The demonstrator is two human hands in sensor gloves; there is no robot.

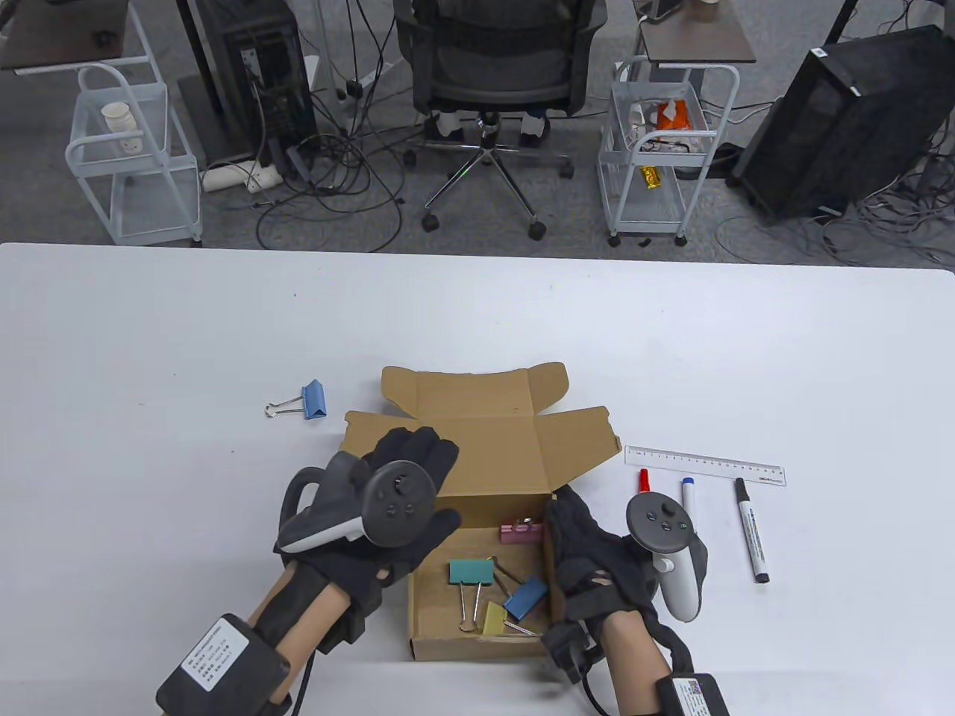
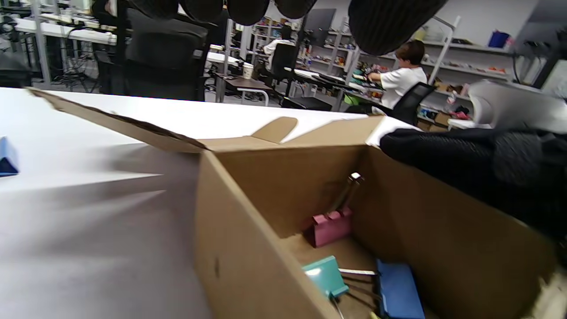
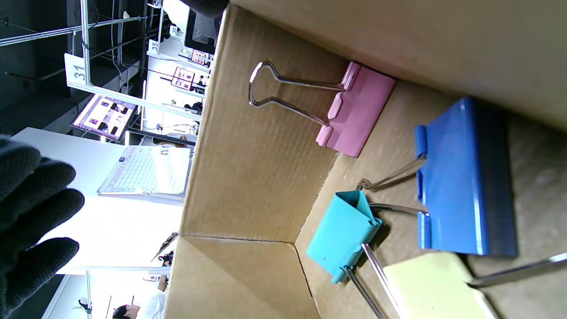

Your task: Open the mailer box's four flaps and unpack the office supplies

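Four binder clips, teal (image 1: 470, 572), blue (image 1: 527, 597), pale yellow (image 1: 495, 618) and pink (image 1: 522, 532), are contained in the open brown cardboard mailer box (image 1: 477, 647) near the table's front edge. Its right wall is gripped by the right hand (image 1: 589, 556). Nothing is held by the left hand (image 1: 388, 514), spread above the box's left side.

— Operator, state the colours inside the mailer box (image 1: 477, 455).

— I read plain brown cardboard. Within it: a pink clip (image 1: 522, 532), a teal clip (image 1: 470, 573), a blue clip (image 1: 526, 597), a pale yellow clip (image 1: 495, 618).

— And on the table (image 1: 149, 335)?

— I read a white surface, a light blue clip (image 1: 314, 399) near its left edge; both gloves black.
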